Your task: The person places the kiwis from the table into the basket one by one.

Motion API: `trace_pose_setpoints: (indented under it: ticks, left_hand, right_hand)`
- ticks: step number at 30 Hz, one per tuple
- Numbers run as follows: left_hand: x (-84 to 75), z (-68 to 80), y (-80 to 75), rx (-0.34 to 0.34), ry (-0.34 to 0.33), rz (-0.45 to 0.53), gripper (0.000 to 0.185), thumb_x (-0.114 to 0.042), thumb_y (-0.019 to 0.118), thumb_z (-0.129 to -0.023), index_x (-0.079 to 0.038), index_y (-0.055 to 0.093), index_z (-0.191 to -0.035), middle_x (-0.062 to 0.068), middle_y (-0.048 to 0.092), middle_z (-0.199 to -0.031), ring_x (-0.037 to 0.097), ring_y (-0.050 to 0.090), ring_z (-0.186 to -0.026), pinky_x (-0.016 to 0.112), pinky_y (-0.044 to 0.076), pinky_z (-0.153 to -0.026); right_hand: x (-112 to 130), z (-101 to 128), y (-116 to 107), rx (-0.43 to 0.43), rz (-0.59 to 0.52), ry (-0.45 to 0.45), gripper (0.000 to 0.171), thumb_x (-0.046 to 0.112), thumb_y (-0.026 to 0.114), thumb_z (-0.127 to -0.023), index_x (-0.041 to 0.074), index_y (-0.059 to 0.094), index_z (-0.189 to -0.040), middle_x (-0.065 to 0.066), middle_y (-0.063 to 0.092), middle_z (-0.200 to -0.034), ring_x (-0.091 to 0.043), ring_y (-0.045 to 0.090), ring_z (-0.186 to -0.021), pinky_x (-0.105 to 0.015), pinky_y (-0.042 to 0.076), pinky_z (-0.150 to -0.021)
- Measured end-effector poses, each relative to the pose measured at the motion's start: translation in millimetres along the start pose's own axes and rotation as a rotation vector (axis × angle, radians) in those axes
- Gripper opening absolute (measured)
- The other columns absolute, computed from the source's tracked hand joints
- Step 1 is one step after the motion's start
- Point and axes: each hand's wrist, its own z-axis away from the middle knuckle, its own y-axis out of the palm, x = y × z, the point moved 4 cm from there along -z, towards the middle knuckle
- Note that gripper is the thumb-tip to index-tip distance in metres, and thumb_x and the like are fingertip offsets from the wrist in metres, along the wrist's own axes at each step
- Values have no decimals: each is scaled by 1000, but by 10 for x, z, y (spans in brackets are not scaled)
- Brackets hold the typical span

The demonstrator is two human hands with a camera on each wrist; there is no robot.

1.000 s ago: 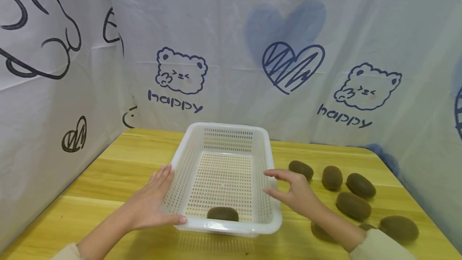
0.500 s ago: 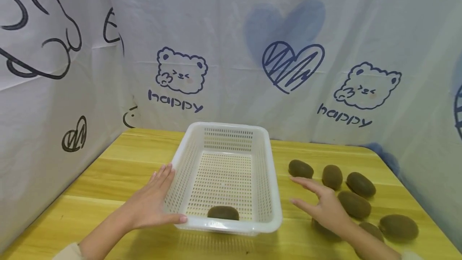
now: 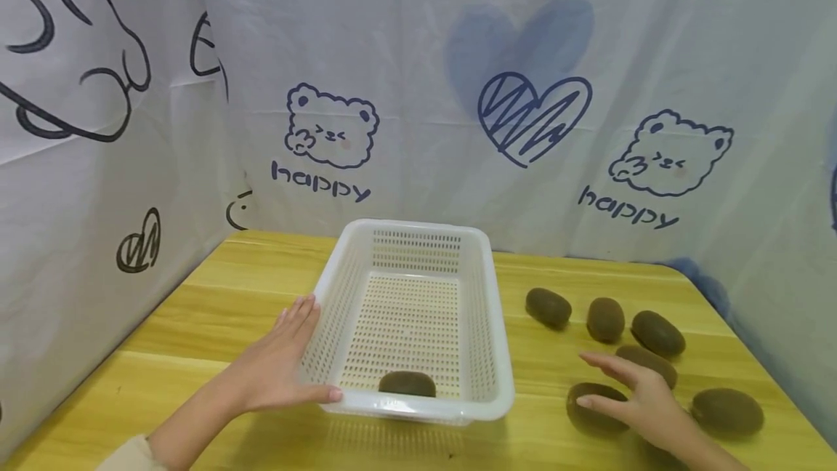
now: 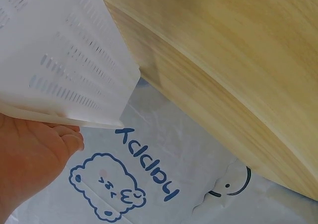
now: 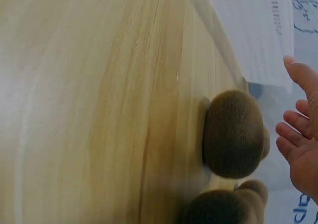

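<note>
A white perforated plastic basket (image 3: 485, 325) stands on the wooden table (image 3: 216, 296). One brown kiwi (image 3: 407, 383) lies inside it by the near wall. My left hand (image 3: 294, 358) lies flat against the basket's left wall, thumb along the near rim. In the left wrist view the fingers (image 4: 35, 154) touch the basket wall (image 4: 69, 60). My right hand (image 3: 611, 387) hovers open, fingers spread, over a kiwi (image 3: 585, 413) right of the basket. The right wrist view shows that kiwi (image 5: 232, 134) just beside my fingertips (image 5: 293, 132), apart from them.
Several more kiwis lie on the table's right side, among them one (image 3: 548, 307) near the basket, one (image 3: 604, 319) behind my hand and one (image 3: 727, 411) near the right edge. A printed cloth backdrop (image 3: 418, 93) encloses the table at the back and left.
My right hand has drawn away from the basket's right rim, moving right and toward me until it is over the nearest kiwi. The left hand and the basket have stayed where they were.
</note>
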Motion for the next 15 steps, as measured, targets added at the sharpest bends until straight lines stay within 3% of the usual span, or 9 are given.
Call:
trace_pose_setpoints:
  ticks: [6,11,15]
  left_hand:
    - [6,-7,-8,-1,4,-4,121,-72,63,-64,13,22,-141,30,13,-150,45,16,-139,54,21,-113]
    - [4,-8,-8,-6,3,-6,121,-71,63,-64,13,23,-141,31,13,-150,45,16,-139,54,21,-113]
    - [-4,-10,-11,-1,-8,4,121,-72,63,-64,13,23,-141,29,13,-151,44,15,-140,53,20,-114]
  right_hand:
    - [-199,44,-50,156,-72,86,54,21,70,-82,0,53,-128,-24,57,-124,21,46,-102,-13,51,-82]
    - [-291,66,-68,271,-104,61,56,21,66,-85,-7,48,-130,-29,54,-126,24,41,-102,-9,49,-81]
    - [-347,84,-63,323,-103,38,57,20,66,-85,-12,47,-128,-31,54,-124,25,40,-101,-14,52,-81]
